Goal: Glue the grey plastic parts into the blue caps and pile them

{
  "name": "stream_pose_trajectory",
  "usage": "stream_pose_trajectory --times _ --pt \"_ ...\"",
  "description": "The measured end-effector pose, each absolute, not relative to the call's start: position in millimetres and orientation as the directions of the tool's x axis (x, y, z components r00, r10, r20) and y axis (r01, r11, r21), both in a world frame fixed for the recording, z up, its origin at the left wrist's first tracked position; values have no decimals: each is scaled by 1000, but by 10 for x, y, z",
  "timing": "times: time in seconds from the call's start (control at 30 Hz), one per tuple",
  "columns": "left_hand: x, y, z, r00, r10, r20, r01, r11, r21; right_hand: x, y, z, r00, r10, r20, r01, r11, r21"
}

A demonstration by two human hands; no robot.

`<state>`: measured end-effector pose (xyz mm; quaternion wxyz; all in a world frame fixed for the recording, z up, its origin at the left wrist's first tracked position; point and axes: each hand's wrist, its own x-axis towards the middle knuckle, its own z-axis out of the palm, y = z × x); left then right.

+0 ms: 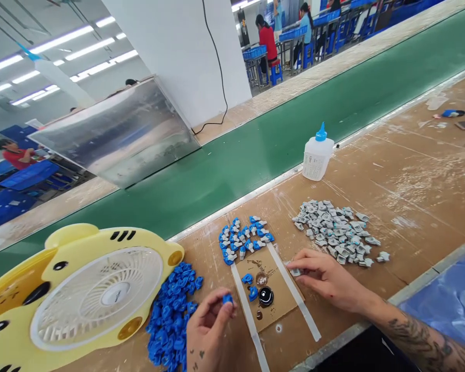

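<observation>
My left hand (207, 330) pinches a small blue plastic piece (227, 298) between thumb and fingertips, just right of a heap of blue pieces (170, 315). My right hand (325, 276) lies on the table with its fingertips on a small grey piece (295, 271) at the right edge of a taped-down cardboard pad (279, 305). On the pad sit two blue pieces (250, 287), a glossy black blob (265, 296) and glue stains. A cluster of joined blue-and-grey pieces (244, 238) lies behind the pad. A pile of grey pieces (339, 232) is right of it.
A yellow animal-shaped desk fan (81, 297) lies at the near left. A white glue bottle with a blue nozzle (316, 155) stands by the green conveyor belt (256, 150). A metal sheet (116, 134) leans beyond the belt. Other people sit at far benches (267, 41).
</observation>
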<state>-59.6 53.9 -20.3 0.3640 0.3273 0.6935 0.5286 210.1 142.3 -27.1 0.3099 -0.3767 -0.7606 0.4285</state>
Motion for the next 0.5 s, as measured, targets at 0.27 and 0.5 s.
stream_pose_trajectory --times 0.27,0.5 --pt "-76 455 -317 -440 825 -355 -269 256 929 2018 1391 -486 -445 889 107 297 259 -919" --pt "-135 405 -351 -519 829 -206 -26 226 974 2019 1404 -484 -541 777 321 304 536 -787"
